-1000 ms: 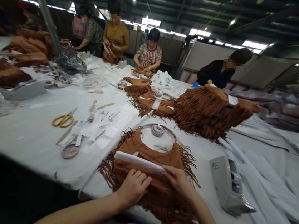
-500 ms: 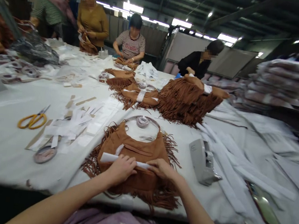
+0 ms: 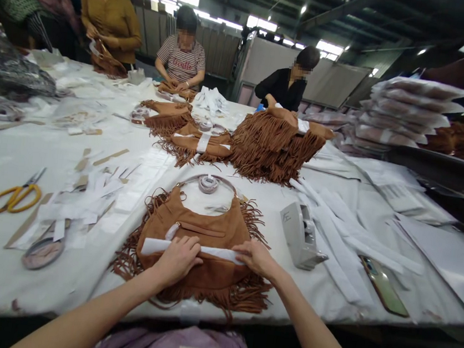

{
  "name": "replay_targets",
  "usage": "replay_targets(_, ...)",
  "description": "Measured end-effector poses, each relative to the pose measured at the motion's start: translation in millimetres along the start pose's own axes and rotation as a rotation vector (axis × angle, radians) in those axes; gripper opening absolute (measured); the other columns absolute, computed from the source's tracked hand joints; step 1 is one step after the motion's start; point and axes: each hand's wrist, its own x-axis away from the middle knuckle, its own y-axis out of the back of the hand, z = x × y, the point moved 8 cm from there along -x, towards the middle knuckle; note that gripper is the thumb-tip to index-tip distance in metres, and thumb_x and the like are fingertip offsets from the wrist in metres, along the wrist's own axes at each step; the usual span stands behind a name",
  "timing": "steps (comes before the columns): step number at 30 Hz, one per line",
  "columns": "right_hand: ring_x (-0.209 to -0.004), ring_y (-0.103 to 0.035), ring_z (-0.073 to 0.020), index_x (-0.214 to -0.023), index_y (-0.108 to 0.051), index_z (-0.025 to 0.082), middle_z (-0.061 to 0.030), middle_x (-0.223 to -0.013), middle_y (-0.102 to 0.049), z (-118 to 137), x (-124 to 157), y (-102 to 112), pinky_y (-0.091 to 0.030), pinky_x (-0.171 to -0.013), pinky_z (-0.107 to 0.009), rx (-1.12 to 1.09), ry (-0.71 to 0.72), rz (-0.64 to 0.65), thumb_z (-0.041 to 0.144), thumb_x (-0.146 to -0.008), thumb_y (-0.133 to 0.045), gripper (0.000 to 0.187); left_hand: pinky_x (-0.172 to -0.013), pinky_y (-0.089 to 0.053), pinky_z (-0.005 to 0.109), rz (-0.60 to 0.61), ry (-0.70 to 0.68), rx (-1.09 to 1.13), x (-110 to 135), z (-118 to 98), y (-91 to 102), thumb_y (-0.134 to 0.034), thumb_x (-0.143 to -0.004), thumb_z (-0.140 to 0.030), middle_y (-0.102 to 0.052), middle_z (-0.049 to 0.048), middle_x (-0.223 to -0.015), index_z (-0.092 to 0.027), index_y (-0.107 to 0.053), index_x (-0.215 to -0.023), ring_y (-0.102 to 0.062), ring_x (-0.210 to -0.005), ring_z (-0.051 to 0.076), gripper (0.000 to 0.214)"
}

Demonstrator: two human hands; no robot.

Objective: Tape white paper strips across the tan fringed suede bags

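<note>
A brown suede-like handbag [image 3: 160, 219] with long fringes lies flat before me, its handle pointing away and a zipper across its front. Across its lower half runs a folded white paper strip [image 3: 154, 247]. My left hand [image 3: 179, 258] has its fingers curled over the strip's middle, against the bag. At the strip's right end, my right hand [image 3: 259, 258] pinches the strip against the bag, thumb and fingers close together. A small wrapped roll [image 3: 208, 183] lies inside the handle loop.
Yellow-handled scissors [image 3: 15, 198], paper scraps [image 3: 82, 201] and a ring-shaped coil [image 3: 43, 253] lie left. Right are a tape dispenser [image 3: 300, 237], white strips [image 3: 335, 258] and a phone [image 3: 383, 286]. A fringed-bag pile [image 3: 275, 145] stands beyond; several co-workers stand across the table.
My view has turned right, so the scene sits further left. Along the bag, my right hand has slid right, and more of the white strip shows between my hands.
</note>
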Motion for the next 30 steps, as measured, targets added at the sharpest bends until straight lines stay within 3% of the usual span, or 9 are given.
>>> replay_targets(6, -0.076, -0.053, -0.0184, -0.098, -0.072, 0.029, -0.0025, -0.076, -0.066, -0.2, 0.3, -3.9, -0.038, -0.07, -0.028, 0.076, 0.047, -0.029, 0.024, -0.085, -0.054, 0.024, -0.076, -0.037, 0.037, 0.003, 0.042, 0.002, -1.0, 2.8, -4.3, -0.044, -0.095, -0.036, -0.055, 0.0067, -0.098, -0.019, -0.053, -0.094, -0.049, -0.091, 0.024, 0.02)
replay_targets(12, -0.074, -0.052, -0.0171, -0.097, -0.072, 0.028, -0.002, -0.075, -0.064, -0.9, 1.7, -4.1, -0.038, -0.07, -0.028, 0.1, 0.044, -0.045, 0.024, -0.086, -0.055, 0.021, -0.074, -0.037, 0.036, -0.015, 0.064, 0.016, 0.5, 6.2, -11.2, -0.044, -0.095, -0.036, -0.054, 0.0058, -0.093, -0.019, -0.053, -0.094, -0.05, -0.087, 0.022, 0.02)
replay_targets(15, -0.08, -0.053, -0.0183, -0.097, -0.071, 0.026, -0.0033, -0.082, -0.064, 4.4, 4.7, 3.4, -0.039, -0.073, -0.029, 0.161, 0.021, -0.111, 0.027, -0.086, -0.058, 0.017, -0.075, -0.038, 0.036, -0.011, 0.071, 0.029, 0.1, 7.3, -14.5, -0.043, -0.095, -0.036, -0.055, 0.0058, -0.093, -0.019, -0.053, -0.092, -0.051, -0.087, 0.022, 0.02)
replay_targets(18, -0.089, -0.053, -0.0193, -0.101, -0.068, 0.024, -0.0049, -0.093, -0.063, 19.7, 6.3, 8.1, -0.039, -0.078, -0.031, 0.203, 0.038, -0.206, 0.033, -0.089, -0.057, 0.018, -0.076, -0.04, 0.036, 0.016, 0.071, 0.07, -2.7, 9.1, -14.6, -0.044, -0.095, -0.035, -0.056, 0.0059, -0.094, -0.019, -0.053, -0.091, -0.052, -0.089, 0.023, 0.02)
replay_targets(21, -0.092, -0.054, -0.0186, -0.107, -0.063, 0.024, -0.0046, -0.097, -0.063, 40.0, 1.9, -0.6, -0.04, -0.079, -0.031, 0.192, 0.118, -0.201, 0.031, -0.093, -0.05, 0.02, -0.08, -0.042, 0.035, 0.043, 0.023, 0.159, -4.6, 10.0, -7.7, -0.053, -0.091, -0.036, -0.056, 0.0055, -0.1, -0.019, -0.053, -0.095, -0.053, -0.093, 0.022, 0.017)
replay_targets(25, -0.097, -0.054, -0.0212, -0.113, -0.059, 0.022, -0.0078, -0.106, -0.062, 62.7, -1.8, -3.1, -0.042, -0.082, -0.035, 0.194, 0.21, -0.279, 0.031, -0.093, -0.05, 0.023, -0.095, -0.038, 0.043, -0.078, 0.0, 0.186, 5.5, 17.5, 15.8, -0.073, -0.075, -0.036, -0.046, 0.0099, -0.128, -0.023, -0.047, -0.118, -0.046, -0.114, 0.028, 0.051)
replay_targets(27, -0.098, -0.054, -0.0224, -0.114, -0.058, 0.02, -0.0099, -0.107, -0.062, 75.6, 2.3, -2.8, -0.043, -0.082, -0.036, 0.181, 0.286, -0.333, 0.034, -0.092, -0.052, 0.026, -0.096, -0.036, 0.046, -0.127, 0.048, 0.148, 17.4, 22.5, 21.9, -0.074, -0.074, -0.033, -0.046, 0.0107, -0.128, -0.023, -0.048, -0.119, -0.043, -0.117, 0.03, 0.054)
replay_targets(30, -0.094, -0.056, -0.0224, -0.111, -0.059, 0.018, -0.0106, -0.103, -0.063, 95.7, 13.4, -13.3, -0.045, -0.081, -0.037, 0.186, 0.415, -0.348, 0.038, -0.092, -0.051, 0.028, -0.09, -0.039, 0.044, -0.084, 0.079, 0.103, 36.4, 19.2, 15.7, -0.067, -0.081, -0.03, -0.053, 0.0096, -0.116, -0.022, -0.048, -0.119, -0.049, -0.106, 0.028, 0.043)
